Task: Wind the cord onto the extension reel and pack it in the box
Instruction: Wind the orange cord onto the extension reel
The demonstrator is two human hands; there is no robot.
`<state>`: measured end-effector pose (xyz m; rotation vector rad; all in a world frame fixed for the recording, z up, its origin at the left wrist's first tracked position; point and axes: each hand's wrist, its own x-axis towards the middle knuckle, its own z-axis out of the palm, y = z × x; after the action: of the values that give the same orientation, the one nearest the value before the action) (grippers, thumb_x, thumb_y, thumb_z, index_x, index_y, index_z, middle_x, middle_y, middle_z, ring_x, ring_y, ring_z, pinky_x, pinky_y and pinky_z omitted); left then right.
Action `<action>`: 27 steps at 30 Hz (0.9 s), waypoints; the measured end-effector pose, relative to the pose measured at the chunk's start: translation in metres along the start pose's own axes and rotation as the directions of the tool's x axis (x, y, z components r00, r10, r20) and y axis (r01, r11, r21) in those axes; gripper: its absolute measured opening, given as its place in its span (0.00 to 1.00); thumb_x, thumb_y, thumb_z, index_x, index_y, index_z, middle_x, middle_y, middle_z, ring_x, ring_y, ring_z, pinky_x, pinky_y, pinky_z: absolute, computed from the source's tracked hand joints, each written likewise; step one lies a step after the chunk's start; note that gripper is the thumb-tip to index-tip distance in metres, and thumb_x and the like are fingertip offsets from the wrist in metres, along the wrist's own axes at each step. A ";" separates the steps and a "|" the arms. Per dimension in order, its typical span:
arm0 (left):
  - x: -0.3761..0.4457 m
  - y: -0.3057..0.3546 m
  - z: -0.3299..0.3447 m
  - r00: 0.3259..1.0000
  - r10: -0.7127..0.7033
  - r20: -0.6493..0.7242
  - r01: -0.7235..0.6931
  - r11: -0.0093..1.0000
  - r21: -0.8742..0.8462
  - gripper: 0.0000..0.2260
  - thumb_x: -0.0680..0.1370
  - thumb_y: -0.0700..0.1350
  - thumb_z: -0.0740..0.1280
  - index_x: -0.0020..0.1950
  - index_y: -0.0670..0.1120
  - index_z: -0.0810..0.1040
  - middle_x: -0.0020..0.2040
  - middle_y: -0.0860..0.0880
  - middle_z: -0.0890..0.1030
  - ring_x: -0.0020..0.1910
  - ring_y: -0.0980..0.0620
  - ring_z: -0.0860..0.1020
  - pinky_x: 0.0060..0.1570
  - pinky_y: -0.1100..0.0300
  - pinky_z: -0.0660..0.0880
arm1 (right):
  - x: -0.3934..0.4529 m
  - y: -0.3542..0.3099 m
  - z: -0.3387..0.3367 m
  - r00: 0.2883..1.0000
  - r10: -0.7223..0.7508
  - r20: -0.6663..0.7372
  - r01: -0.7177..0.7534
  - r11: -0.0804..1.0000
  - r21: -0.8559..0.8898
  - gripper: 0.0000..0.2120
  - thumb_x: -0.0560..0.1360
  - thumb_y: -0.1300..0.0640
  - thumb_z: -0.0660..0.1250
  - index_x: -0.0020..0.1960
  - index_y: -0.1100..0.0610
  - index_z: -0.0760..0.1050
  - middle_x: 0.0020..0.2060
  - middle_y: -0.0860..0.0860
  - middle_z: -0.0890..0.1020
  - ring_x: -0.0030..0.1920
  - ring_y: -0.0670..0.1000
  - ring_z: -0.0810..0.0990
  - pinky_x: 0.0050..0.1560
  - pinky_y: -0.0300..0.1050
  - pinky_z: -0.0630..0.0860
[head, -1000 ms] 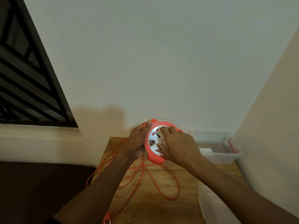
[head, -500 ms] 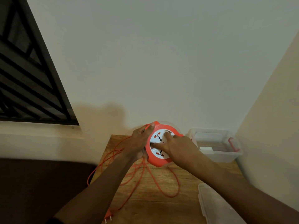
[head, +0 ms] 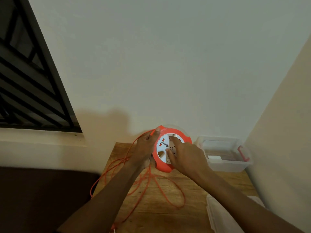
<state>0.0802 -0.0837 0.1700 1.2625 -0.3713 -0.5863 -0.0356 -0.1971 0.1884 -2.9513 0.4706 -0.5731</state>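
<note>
Both forearms reach fwd from bottom of view, bare, converging toward centre. Left hand (head: 146, 147) curled w/ palm turned inward to the right, thumb up top, fingers wrapped round the reel (head: 164, 167) edge, gripping it. Right hand (head: 185, 158) palm down, wrist angled in from lower right, index finger (head: 175, 140) stretched fwd and pressing on the reel face, thumb tip also touching the face, other fingers loosely bent
</note>
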 end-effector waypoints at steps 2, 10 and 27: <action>0.000 0.001 0.000 1.000 -0.009 -0.001 0.009 1.000 -0.012 0.13 0.82 0.55 0.67 0.48 0.49 0.87 0.44 0.44 0.87 0.41 0.45 0.86 0.37 0.54 0.83 | -0.002 0.001 -0.002 1.000 -0.023 0.002 0.023 0.999 -0.044 0.25 0.78 0.42 0.58 0.72 0.49 0.63 0.46 0.51 0.85 0.39 0.53 0.83 0.35 0.47 0.77; -0.002 0.006 -0.001 0.999 -0.022 0.029 0.022 1.000 0.010 0.16 0.83 0.56 0.65 0.57 0.45 0.84 0.56 0.35 0.85 0.50 0.37 0.85 0.50 0.40 0.83 | -0.001 0.007 -0.024 0.913 -0.376 0.160 0.402 0.895 -0.192 0.27 0.66 0.56 0.76 0.62 0.46 0.72 0.59 0.58 0.75 0.47 0.59 0.80 0.29 0.50 0.79; -0.007 0.010 0.003 0.996 -0.038 0.086 0.037 0.999 0.014 0.15 0.75 0.61 0.70 0.47 0.53 0.88 0.49 0.43 0.88 0.44 0.45 0.88 0.40 0.51 0.85 | 0.005 0.003 -0.044 0.819 -0.448 0.358 0.559 0.763 -0.323 0.25 0.78 0.57 0.64 0.72 0.43 0.62 0.68 0.63 0.66 0.54 0.61 0.77 0.45 0.52 0.76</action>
<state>0.0753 -0.0801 0.1810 1.2604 -0.4244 -0.6729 -0.0491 -0.2033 0.2306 -3.5095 -0.3067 -0.1030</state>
